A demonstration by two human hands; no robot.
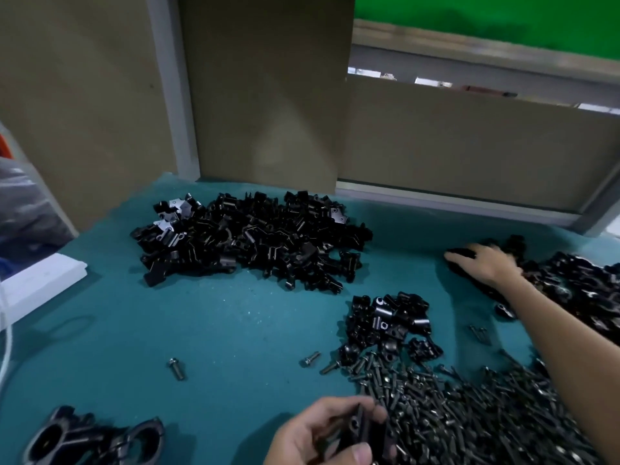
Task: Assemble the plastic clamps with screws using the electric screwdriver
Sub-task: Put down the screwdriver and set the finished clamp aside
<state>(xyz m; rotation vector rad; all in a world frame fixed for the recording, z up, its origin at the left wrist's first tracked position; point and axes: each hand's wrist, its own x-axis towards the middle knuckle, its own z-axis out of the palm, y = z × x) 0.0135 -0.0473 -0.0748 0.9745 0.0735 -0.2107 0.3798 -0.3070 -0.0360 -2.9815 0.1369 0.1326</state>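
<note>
Clamp parts of black plastic lie in three heaps on the teal tabletop [201, 330]: a large pile [251, 236] at the back, a small pile [389, 323] nearer me in the middle, and a third pile [577, 283] along the right edge. Just in front of the small pile, and touching it, spreads a wide heap of dark screws [469, 414] that runs to the lower right corner.

My left hand [322, 434] is low in the view, at the near edge of the screw heap. Its fingers and thumb are curled round one black clamp piece [357, 427], which it holds just above the tabletop.

My right hand [483, 263] reaches out over the left end of the third pile, palm down, fingers laid on the black parts there. It is blurred, so I cannot tell whether it grips anything.

Two loose screws lie apart from the heap, one [176, 368] on bare tabletop to the left, one [311, 359] close to the small pile. Larger ring-shaped black clamps [94, 437] sit at the lower left corner. A white box [40, 283] stands at the left edge, with a white cable [6, 347] hanging beside it. Brown cardboard panels [268, 95] stand upright behind the tabletop.
</note>
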